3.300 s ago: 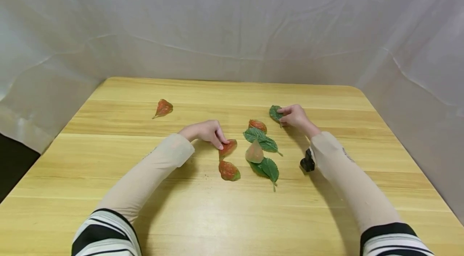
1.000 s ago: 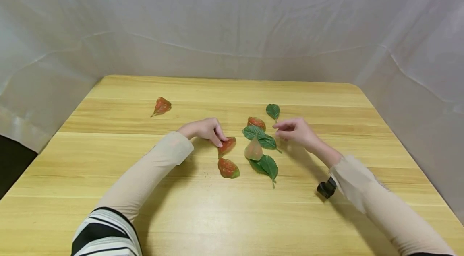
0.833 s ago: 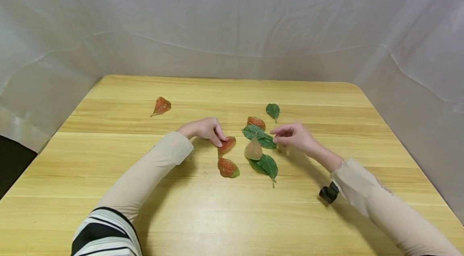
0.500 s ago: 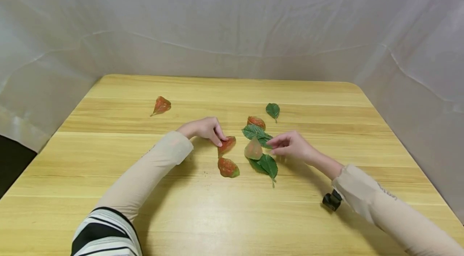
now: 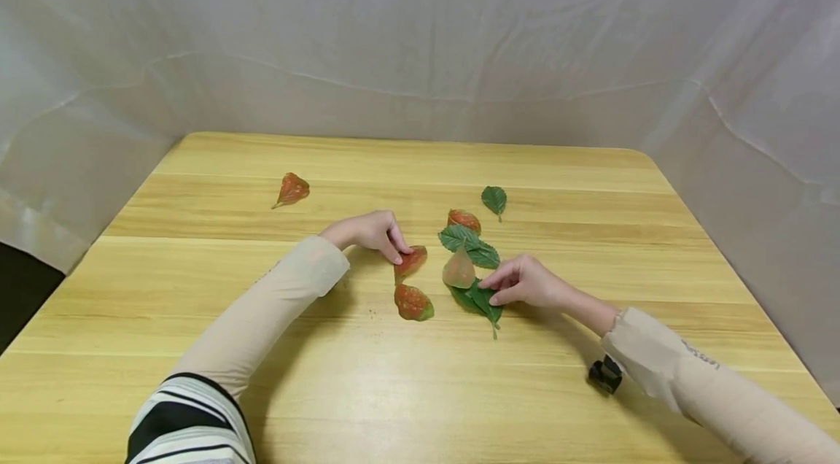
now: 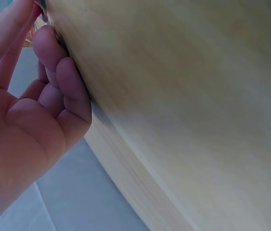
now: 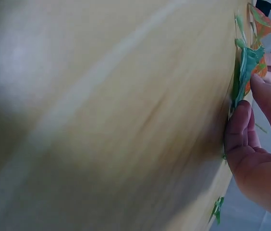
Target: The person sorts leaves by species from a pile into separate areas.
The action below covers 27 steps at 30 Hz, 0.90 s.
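Observation:
My left hand (image 5: 374,234) pinches the edge of a red leaf (image 5: 415,260) between thumb and finger, low over the table. In the left wrist view the left hand (image 6: 39,101) has its other fingers curled, and the leaf is mostly cut off. My right hand (image 5: 531,283) has its thumb and fingertip on a green leaf (image 5: 484,296), overlapping another green one. The right wrist view shows this green leaf (image 7: 247,72) standing between thumb and fingertips. A pale orange leaf (image 5: 459,271) lies just beside it; a red leaf with a green tip (image 5: 413,303) touches the held red one.
Farther back lie overlapping green leaves (image 5: 461,238), a red leaf (image 5: 464,221) and a single green leaf (image 5: 494,200). Another red leaf (image 5: 292,189) is at the far left of the wooden table (image 5: 394,391). A pale curtain (image 5: 420,41) hangs behind.
The right hand let go of the single green leaf at the back, then came down and toward me to the lower green leaves. The left hand stays on its red leaf.

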Each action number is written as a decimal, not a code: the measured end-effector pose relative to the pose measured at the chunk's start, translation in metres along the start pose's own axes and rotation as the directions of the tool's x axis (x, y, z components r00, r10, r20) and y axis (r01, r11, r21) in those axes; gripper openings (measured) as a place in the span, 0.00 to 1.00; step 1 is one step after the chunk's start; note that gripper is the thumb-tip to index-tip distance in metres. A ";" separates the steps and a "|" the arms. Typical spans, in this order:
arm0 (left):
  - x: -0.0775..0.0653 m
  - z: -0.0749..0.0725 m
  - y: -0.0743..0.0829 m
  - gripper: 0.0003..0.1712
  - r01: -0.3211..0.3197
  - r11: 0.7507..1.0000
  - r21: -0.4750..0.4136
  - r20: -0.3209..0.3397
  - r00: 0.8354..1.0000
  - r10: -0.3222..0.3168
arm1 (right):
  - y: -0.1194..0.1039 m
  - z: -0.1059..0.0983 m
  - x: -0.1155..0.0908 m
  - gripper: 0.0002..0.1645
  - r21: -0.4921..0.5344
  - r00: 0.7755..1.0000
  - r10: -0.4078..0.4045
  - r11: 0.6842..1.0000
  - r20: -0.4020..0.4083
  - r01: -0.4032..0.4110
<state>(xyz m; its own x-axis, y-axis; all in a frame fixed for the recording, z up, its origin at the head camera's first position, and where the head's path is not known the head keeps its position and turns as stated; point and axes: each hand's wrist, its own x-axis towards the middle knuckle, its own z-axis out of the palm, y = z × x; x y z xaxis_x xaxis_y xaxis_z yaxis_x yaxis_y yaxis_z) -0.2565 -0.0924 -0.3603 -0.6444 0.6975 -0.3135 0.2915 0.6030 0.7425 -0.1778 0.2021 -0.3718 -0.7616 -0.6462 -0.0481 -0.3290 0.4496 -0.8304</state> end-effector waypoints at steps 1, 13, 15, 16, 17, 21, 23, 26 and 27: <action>0.000 0.000 0.000 0.14 -0.001 1.000 0.002 0.001 1.000 0.001 | 0.000 0.000 0.000 0.14 -0.010 1.000 0.003 1.000 0.002 -0.003; -0.002 -0.004 0.005 0.14 -0.019 0.999 0.038 0.032 0.999 0.018 | -0.006 0.002 0.002 0.14 -0.135 0.999 -0.006 0.991 0.033 0.011; -0.001 -0.004 0.005 0.13 -0.021 0.999 0.043 0.034 0.999 0.020 | -0.006 0.002 0.002 0.14 -0.151 0.999 -0.004 0.988 0.038 0.010; 0.000 -0.004 0.005 0.13 -0.026 0.999 0.044 0.035 0.999 0.024 | -0.007 0.003 0.002 0.14 -0.158 0.999 -0.004 0.987 0.038 0.010; 0.000 -0.004 0.004 0.13 -0.029 0.999 0.042 0.036 0.999 0.028 | -0.007 0.003 0.003 0.15 -0.161 0.999 -0.003 0.987 0.039 0.009; 0.002 -0.006 0.002 0.12 -0.072 0.997 0.019 0.038 0.997 0.071 | -0.007 0.003 0.003 0.15 -0.163 0.999 -0.006 0.987 0.037 0.012; 0.002 -0.007 0.002 0.12 -0.093 0.996 0.002 0.035 0.995 0.093 | -0.007 0.004 0.003 0.15 -0.160 0.999 -0.010 0.987 0.036 0.016; 0.003 -0.008 0.002 0.12 -0.121 0.993 -0.005 0.019 0.992 0.121 | -0.006 0.004 0.003 0.15 -0.155 0.999 -0.009 0.988 0.035 0.014; 0.004 -0.008 0.002 0.12 -0.123 0.992 -0.012 0.015 0.992 0.123 | -0.006 0.004 0.003 0.15 -0.156 0.999 -0.007 0.988 0.035 0.013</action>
<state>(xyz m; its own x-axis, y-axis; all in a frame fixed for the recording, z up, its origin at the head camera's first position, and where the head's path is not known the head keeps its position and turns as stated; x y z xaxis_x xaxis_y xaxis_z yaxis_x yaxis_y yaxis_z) -0.2645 -0.0917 -0.3552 -0.5929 0.7722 -0.2283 0.3602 0.5079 0.7824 -0.1754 0.1953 -0.3698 -0.7394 -0.6705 -0.0612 -0.4215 0.5319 -0.7345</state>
